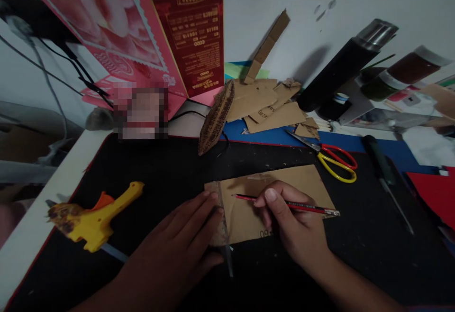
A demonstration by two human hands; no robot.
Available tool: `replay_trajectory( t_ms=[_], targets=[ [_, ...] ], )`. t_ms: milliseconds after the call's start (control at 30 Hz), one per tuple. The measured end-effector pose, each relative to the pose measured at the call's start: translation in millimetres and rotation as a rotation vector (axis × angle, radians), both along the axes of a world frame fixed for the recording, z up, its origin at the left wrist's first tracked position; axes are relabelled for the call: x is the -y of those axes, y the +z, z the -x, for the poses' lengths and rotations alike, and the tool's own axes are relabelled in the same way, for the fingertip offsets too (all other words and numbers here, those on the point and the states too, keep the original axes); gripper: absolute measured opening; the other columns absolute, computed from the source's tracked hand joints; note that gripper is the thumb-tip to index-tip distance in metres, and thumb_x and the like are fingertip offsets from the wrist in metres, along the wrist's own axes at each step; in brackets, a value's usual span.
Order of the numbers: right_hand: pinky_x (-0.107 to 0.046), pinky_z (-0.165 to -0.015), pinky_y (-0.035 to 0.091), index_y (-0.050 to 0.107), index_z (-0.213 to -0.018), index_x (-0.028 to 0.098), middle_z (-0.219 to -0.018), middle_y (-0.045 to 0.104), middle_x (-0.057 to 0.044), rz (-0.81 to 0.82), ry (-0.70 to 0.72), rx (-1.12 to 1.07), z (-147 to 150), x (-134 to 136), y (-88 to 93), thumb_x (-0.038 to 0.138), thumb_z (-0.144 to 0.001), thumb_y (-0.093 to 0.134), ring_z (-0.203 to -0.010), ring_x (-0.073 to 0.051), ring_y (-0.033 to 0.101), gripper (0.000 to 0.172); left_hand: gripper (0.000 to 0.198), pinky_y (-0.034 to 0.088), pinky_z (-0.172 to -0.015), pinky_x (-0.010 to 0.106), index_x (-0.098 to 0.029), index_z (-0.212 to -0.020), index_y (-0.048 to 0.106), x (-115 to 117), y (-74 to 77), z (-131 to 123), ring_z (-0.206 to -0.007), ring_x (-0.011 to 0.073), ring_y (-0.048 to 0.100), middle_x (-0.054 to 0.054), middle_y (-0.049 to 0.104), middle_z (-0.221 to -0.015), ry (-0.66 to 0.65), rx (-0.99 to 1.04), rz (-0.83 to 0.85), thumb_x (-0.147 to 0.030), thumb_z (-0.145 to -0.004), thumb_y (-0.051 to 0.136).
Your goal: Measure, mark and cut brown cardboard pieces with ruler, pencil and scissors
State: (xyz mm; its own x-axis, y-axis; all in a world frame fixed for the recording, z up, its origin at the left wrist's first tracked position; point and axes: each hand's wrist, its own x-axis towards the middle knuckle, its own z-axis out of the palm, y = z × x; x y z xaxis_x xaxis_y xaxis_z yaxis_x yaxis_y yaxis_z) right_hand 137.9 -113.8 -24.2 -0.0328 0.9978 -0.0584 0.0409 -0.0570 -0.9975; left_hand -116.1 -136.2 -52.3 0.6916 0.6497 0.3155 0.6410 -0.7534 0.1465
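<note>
Left hand (188, 236) pressing down, fingers stretched out flat, on a narrow strip (223, 224) laid along the left edge of a brown cardboard sheet (284, 181) - flat on the black mat (170, 169), midway along the worktop's near edge. Right hand (289, 224) pinched around a red pencil (302, 206), tip resting on the sheet just right of the strip. Yellow glue gun (94, 217) toward the near-left corner, apart from both hands. Red-and-yellow scissors (336, 161) just beyond the sheet's far-right corner - cardboard scraps (263, 105) heaped near the far edge.
</note>
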Motion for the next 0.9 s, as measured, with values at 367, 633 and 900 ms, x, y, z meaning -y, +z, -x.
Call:
replay_trajectory(
  t_ms=[367,633,900],
  targets=[
    [-0.024,-0.048,0.044,0.076,-0.084,0.020,-0.053,0.059,0.003,-0.013,0.023,0.019,-1.1,0.0,2.1,0.053,-0.109,0.067,-0.047,-0.012,0.053,0.043,0.046,0.055,-0.115,0.043,-0.013,-0.148,0.063,-0.3,-0.5,-0.2,-0.146,0.0310,0.060,0.017,0.067,-0.154,-0.006,0.013,0.035,-0.042,-0.115,0.047],
    [-0.027,-0.049,0.041,0.074,-0.080,0.020,-0.057,0.058,0.003,-0.058,0.130,0.187,-0.1,1.4,3.8,0.048,-0.112,0.061,-0.051,-0.013,0.053,0.044,0.048,0.055,-0.115,0.044,-0.015,-0.152,0.060,0.7,-0.8,0.7,-0.148,0.0308,0.059,0.016,0.065,-0.156,0.008,0.006,0.064,-0.043,-0.115,0.047],
    [-0.028,-0.052,0.039,0.065,-0.074,0.021,-0.059,0.056,0.004,-0.101,0.195,0.280,1.3,1.1,5.3,0.043,-0.113,0.059,-0.054,-0.012,0.051,0.045,0.049,0.057,-0.112,0.045,-0.012,-0.150,0.061,-0.5,0.2,-1.2,-0.144,0.0316,0.061,0.017,0.068,-0.152,0.003,-0.002,0.037,-0.043,-0.117,0.042]
  ],
)
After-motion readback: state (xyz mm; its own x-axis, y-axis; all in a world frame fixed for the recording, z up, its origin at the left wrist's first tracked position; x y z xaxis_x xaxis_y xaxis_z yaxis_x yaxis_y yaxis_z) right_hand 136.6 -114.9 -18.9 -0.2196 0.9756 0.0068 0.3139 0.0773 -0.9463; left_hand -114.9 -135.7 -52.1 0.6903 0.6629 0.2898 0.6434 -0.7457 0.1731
